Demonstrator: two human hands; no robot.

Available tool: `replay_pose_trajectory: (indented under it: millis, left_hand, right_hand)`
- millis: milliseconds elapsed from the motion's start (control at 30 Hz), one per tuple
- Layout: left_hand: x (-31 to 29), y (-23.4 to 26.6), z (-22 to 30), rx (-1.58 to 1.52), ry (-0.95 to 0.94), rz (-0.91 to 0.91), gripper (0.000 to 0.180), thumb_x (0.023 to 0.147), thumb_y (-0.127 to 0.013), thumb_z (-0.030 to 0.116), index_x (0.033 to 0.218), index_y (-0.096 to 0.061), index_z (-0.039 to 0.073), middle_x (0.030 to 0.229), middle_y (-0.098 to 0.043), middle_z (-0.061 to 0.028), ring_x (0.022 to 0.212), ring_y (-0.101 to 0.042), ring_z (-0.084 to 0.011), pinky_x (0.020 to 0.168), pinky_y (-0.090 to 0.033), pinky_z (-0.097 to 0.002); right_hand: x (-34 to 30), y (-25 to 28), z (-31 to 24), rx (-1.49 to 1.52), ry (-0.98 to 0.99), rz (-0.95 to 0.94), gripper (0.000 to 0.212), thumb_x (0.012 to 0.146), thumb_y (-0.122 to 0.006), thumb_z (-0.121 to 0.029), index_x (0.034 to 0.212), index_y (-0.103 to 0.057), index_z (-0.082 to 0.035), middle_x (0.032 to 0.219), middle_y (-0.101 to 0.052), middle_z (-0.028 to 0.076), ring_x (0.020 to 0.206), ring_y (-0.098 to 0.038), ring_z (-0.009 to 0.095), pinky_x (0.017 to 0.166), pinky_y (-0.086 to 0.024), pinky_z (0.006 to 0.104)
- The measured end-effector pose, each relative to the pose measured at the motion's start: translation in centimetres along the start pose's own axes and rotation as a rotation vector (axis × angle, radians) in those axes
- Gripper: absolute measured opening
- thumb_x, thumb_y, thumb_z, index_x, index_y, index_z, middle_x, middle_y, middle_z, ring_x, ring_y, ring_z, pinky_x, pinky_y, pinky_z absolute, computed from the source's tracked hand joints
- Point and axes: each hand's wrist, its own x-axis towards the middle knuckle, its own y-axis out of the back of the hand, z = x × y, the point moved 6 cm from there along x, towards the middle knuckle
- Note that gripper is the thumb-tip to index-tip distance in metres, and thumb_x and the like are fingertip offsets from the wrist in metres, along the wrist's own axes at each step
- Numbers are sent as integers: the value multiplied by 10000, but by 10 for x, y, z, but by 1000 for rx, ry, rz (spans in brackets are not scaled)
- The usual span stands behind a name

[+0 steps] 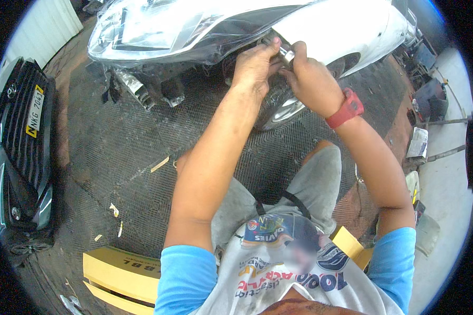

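Both my arms reach forward to the lower edge of a white car (331,31), just above its front wheel (286,111). Between my hands is a short, shiny metal tool (287,54) with a rounded end; its exact kind is too small to tell. My right hand (316,79), with a red band at the wrist, is closed round it, the thumb below and the fingers partly hidden. My left hand (253,65) is closed too, its fingertips meeting the tool's other end beside the dark wheel-arch edge. Clear plastic film (194,31) covers the car's front.
A dark front bumper with grille (23,152) stands at the left. Black ribbed matting (126,136) covers the floor, with paper scraps (114,210) on it. A yellow box (122,268) lies beside me. Loose bare parts (134,89) hang below the car's front; clutter lines the right wall.
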Motion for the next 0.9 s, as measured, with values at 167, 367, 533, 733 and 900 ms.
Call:
replay_pose_trajectory:
  millis: [167,367,533,733,900]
  left_hand:
    - [3,2,0,-81,78,-147,217,980,-701,244,1080,-687,52,1046,-681,-58,986,-630,-190,904,-535,-384]
    - [3,3,0,-26,2,-30,184,962,-721,202,1062,-686,51,1056,-673,-62,986,-627,-201,933,-528,-401]
    - [5,7,-6,-104,98,-93,167,963,-718,195,1041,-681,52,1035,-663,-61,976,-618,-212,932,-525,-390]
    - [-1,3,2,14,-26,8,178,978,-702,225,1040,-677,60,1009,-677,-67,936,-628,-203,847,-543,-376]
    - [3,1,2,-77,31,-54,154,958,-727,210,1016,-688,73,998,-686,-61,933,-633,-194,824,-528,-351]
  right_hand:
    - [3,-5,-1,560,-193,-41,389,919,-635,-82,1180,-384,60,812,-683,248,780,-714,410,627,-573,477]
    - [2,2,1,169,-137,-62,416,946,-657,-161,1171,-405,81,861,-684,287,813,-726,408,645,-585,459]
    - [1,-18,14,665,-268,-93,463,960,-662,-194,1180,-378,98,864,-687,291,786,-729,408,638,-581,447]
    - [6,0,1,181,-88,-79,454,989,-667,-240,1142,-383,80,800,-672,219,722,-729,298,604,-574,399]
    - [7,-8,9,617,-250,-95,460,969,-681,-255,1120,-406,82,765,-672,227,700,-732,344,566,-582,415]
